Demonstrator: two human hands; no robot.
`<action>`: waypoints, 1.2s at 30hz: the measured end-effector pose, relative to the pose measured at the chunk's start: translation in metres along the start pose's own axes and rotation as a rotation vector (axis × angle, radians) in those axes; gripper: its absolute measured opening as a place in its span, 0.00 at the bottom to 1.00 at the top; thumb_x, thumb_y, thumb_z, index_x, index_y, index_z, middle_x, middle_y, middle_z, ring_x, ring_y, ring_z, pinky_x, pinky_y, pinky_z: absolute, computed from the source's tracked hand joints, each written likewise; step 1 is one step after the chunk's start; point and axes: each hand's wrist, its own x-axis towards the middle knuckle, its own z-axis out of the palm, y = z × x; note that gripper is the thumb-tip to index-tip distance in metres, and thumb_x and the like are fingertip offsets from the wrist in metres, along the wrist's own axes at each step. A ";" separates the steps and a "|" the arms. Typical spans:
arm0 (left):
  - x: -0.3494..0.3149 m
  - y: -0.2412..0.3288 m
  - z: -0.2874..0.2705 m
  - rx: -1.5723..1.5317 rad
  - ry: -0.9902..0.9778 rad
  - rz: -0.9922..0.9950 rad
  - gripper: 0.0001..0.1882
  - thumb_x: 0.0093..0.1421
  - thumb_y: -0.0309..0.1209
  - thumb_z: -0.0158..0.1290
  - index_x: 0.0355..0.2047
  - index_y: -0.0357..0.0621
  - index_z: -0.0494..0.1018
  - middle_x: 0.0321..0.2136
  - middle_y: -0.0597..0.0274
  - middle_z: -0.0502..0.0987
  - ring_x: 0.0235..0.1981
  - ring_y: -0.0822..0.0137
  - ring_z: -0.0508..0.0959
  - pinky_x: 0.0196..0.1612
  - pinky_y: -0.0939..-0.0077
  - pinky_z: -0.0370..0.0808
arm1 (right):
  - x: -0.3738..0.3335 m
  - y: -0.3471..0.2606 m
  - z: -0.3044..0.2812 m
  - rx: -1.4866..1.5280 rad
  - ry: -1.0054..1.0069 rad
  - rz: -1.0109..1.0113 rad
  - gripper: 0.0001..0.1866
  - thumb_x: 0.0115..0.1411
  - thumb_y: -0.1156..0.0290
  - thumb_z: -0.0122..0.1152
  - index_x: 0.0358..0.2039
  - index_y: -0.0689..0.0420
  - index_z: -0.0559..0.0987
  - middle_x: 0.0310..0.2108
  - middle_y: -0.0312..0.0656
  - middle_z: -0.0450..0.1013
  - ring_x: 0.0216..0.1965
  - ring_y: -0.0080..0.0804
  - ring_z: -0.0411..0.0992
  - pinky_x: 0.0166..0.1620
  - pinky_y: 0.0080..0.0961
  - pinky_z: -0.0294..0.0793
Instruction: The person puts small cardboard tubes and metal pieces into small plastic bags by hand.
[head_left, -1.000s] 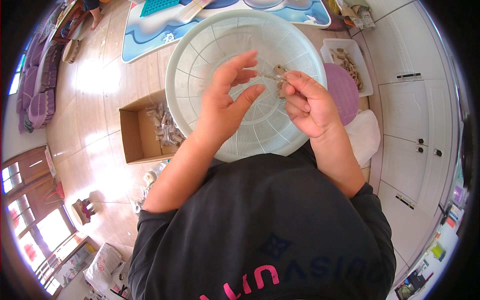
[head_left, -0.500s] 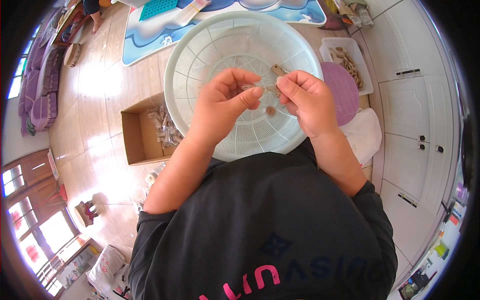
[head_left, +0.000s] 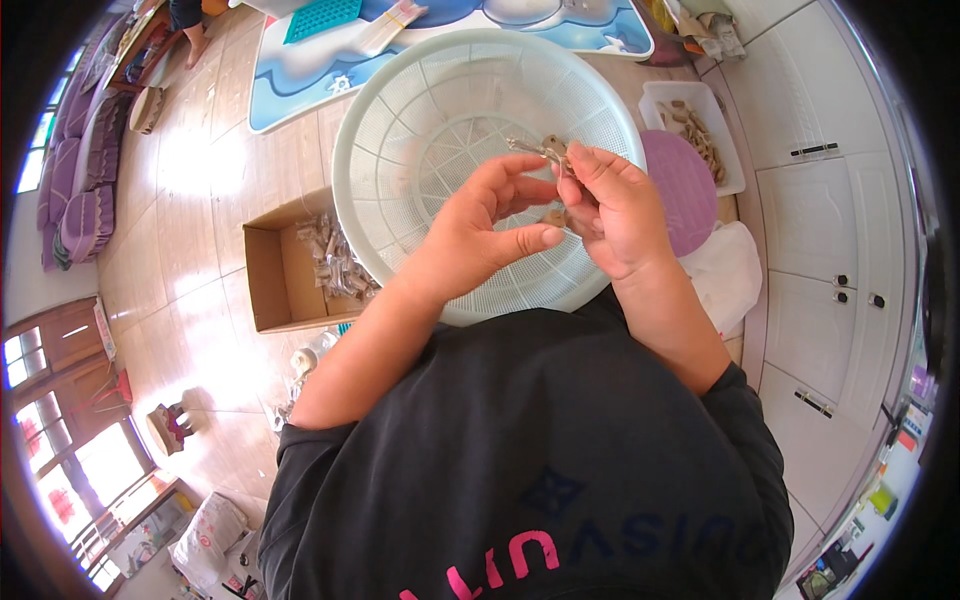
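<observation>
Over a large pale green mesh basket [head_left: 362, 130], both my hands are raised close together. My right hand [head_left: 622, 210] is closed, with thumb and forefinger pinching a thin pale cord [head_left: 527, 146] that is bunched in loops. A small brown flat piece [head_left: 553, 143] shows at those fingertips; whether it is tied to the cord I cannot tell. Lower down, a small brown lump [head_left: 553, 217] shows between the hands. My left hand [head_left: 480, 225] has its thumb spread wide from its curved fingers, whose tips come near the right hand's fingers.
At the left, a cardboard box [head_left: 265, 270] holds small wrapped brown pieces. A white bin [head_left: 733, 140] with brown pieces stands at the far right, beside a purple round stool top [head_left: 680, 190] and a white bag [head_left: 725, 270]. Beyond the basket is a blue patterned low table [head_left: 290, 90].
My left thumb has parted from its fingers, and the left hand has moved right and turned. The looped cord now sits higher at my right fingertips.
</observation>
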 end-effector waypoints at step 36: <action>0.000 0.004 -0.010 -0.335 0.275 -0.190 0.09 0.58 0.31 0.51 0.33 0.38 0.68 0.30 0.60 0.74 0.31 0.68 0.77 0.35 0.78 0.75 | -0.012 0.000 -0.001 -0.556 -0.085 -0.178 0.08 0.52 0.77 0.59 0.34 0.63 0.74 0.24 0.32 0.70 0.26 0.13 0.65 0.30 0.11 0.64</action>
